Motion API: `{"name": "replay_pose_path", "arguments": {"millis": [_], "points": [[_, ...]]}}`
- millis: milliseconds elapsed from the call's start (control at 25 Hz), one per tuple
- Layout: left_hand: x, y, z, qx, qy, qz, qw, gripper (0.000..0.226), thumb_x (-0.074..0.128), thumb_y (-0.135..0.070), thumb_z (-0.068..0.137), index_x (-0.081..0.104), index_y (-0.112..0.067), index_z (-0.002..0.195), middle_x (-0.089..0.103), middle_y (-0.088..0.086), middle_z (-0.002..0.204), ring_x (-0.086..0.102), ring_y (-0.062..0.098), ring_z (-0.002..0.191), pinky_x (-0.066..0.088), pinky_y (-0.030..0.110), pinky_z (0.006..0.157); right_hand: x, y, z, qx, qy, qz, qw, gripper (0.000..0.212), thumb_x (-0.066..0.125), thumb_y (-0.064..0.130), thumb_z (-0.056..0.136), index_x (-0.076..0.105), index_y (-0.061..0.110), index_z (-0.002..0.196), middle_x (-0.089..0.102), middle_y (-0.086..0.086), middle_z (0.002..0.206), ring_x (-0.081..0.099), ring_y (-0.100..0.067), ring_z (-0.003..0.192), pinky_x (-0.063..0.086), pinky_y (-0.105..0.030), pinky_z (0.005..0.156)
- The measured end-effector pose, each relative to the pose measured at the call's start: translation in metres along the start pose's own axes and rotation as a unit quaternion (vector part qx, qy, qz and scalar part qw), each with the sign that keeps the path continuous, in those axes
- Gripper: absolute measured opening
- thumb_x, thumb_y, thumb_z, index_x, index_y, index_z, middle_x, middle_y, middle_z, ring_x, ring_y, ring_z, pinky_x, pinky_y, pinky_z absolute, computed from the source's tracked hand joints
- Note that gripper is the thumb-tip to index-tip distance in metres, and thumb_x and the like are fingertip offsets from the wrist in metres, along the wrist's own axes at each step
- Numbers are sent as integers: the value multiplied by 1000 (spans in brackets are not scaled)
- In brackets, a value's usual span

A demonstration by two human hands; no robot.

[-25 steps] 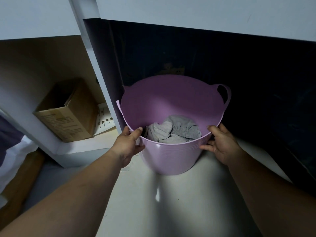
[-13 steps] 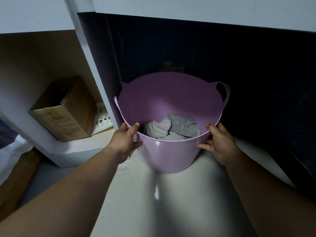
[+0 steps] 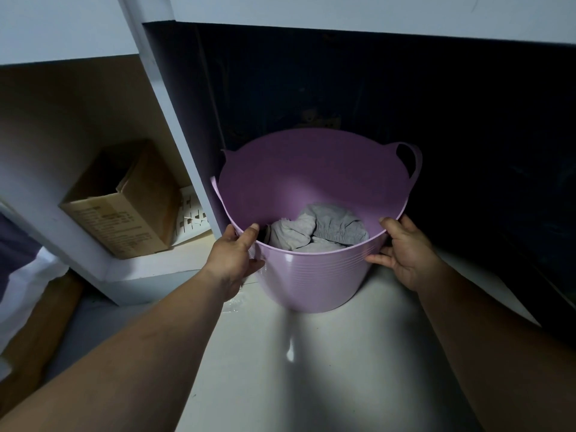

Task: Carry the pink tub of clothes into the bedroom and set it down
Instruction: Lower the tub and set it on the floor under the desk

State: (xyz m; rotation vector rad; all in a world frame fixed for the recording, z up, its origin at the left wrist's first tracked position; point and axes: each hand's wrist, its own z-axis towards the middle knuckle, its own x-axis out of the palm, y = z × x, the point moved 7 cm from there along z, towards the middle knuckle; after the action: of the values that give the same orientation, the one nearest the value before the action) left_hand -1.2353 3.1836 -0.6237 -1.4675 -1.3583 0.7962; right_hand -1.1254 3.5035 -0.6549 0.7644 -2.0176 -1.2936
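Note:
The pink tub [image 3: 311,279] stands on a pale glossy floor [image 3: 311,369] in front of a dark recess. Grey crumpled clothes [image 3: 321,229] lie in its bottom. My left hand [image 3: 233,257] grips the tub's near-left rim, thumb over the edge. My right hand [image 3: 405,254] presses on the near-right side, thumb on the rim and fingers against the wall. One loop handle [image 3: 411,160] sticks out at the far right; the left handle is partly hidden behind a white upright.
A white furniture upright [image 3: 174,120] touches the tub's left side. Left of it, a low shelf holds an open cardboard box [image 3: 124,210] and a white patterned packet [image 3: 191,213]. White fabric [image 3: 28,282] and a wooden edge [image 3: 46,322] lie at far left.
The tub and both hands keep their grip and position relative to each other; the view has shifted only slightly, and the tub sits still on the floor.

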Motion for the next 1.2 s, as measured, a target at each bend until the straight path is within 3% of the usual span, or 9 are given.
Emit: {"name": "replay_pose_path", "arguments": {"millis": [120,280,680,960,1200], "points": [[2,-1,2,5,6,2,1000,28,64,-34,102,65,-32,130,65,-17,123,62,12,113,63,43,92,-4,-4,0,-3,1,7,1000,30,62,31,99,64,40,127,75,3,125,74,-32,113,64,-44,63],[6,-1,4,6,2,-3,1000,21,65,-33,102,67,-34,123,66,-16,118,63,13,109,65,40,87,-8,-7,-2,-7,3,18,1000,33,62,30,99,65,42,130,80,10,116,75,-28,113,64,-45,64],[0,1,4,7,-3,-11,1000,11,62,-30,104,67,-35,112,66,-15,116,64,20,110,64,40,90,1,-3,1,-10,-3,8,1000,42,65,35,96,62,40,137,72,2,134,73,-31,116,64,-45,64],[1,1,3,14,-6,4,1000,26,63,-33,102,65,-32,129,67,-11,127,65,22,118,65,39,86,-2,-6,2,-9,-1,8,1000,40,65,36,95,63,41,135,74,4,130,73,-31,115,64,-47,64],[3,-1,6,10,-10,8,1000,25,63,-32,102,67,-31,127,67,-13,121,65,25,119,65,40,86,-3,-7,0,-9,-4,22,1000,35,65,34,98,65,41,132,75,6,129,72,-29,116,64,-48,64]]}}
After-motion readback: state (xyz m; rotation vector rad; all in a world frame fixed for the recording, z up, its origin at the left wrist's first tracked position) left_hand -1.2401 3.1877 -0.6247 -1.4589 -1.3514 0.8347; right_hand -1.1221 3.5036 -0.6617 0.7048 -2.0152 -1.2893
